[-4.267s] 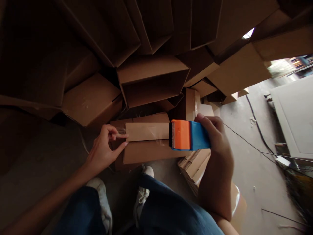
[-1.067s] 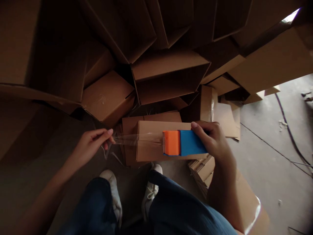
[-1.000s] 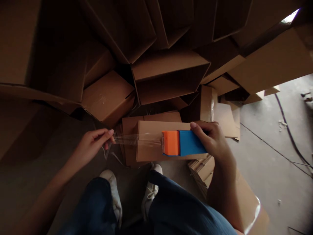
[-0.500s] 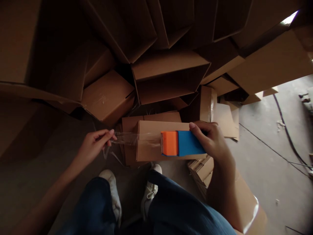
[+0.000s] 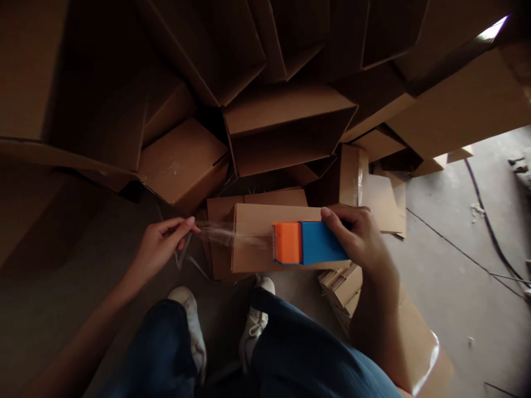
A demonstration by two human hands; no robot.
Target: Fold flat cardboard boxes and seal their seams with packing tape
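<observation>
Tape [image 5: 226,234], clear, stretches taut between both hands above a flat box [image 5: 257,260] on the floor [image 5: 448,287]. Left hand [image 5: 160,249] pinches the free end between thumb and fingertips; right hand [image 5: 360,240] wraps closed around the orange-and-blue dispenser [image 5: 309,242], index finger laid along its top. Shoes [image 5: 186,326] and jeans show below, more cartons [image 5: 286,127] piled behind.

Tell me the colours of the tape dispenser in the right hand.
The tape dispenser is orange at the cutter end and blue toward the right hand, seen in the head view.
</observation>
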